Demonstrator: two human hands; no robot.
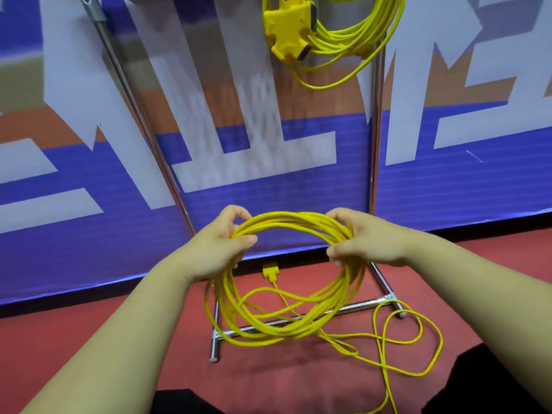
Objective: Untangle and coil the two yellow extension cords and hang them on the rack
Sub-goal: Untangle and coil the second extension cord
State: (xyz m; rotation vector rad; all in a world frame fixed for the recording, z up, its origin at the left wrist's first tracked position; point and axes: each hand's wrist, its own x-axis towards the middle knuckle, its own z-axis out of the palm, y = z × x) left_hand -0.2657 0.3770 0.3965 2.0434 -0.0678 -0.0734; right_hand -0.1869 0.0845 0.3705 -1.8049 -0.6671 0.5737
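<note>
Two bare forearms reached forward over a red floor [89, 339], where a loose tail [441, 345] of yellow cord lay in open loops to the right and ran off the bottom edge. Just ahead, both hands held the second extension cord [289, 219] as a many-stranded ring, its lower part sagging towards the floor. The left hand [221, 243] had its fingers curled round the ring's left side, with the thumb pressed across the strands. The right hand [361, 240] gripped the right side the same way, fingers wrapped over the bundle. Through the ring showed a yellow plug [270, 271] and the rack's metal base bar [352, 307]. Behind that stood a blue and white banner [89, 180], with the rack's posts [375, 130] rising in front of it. Farthest up, the first extension cord [358, 34] hung coiled on the rack, its yellow socket block [288, 28] dangling at the left of the loops.
</note>
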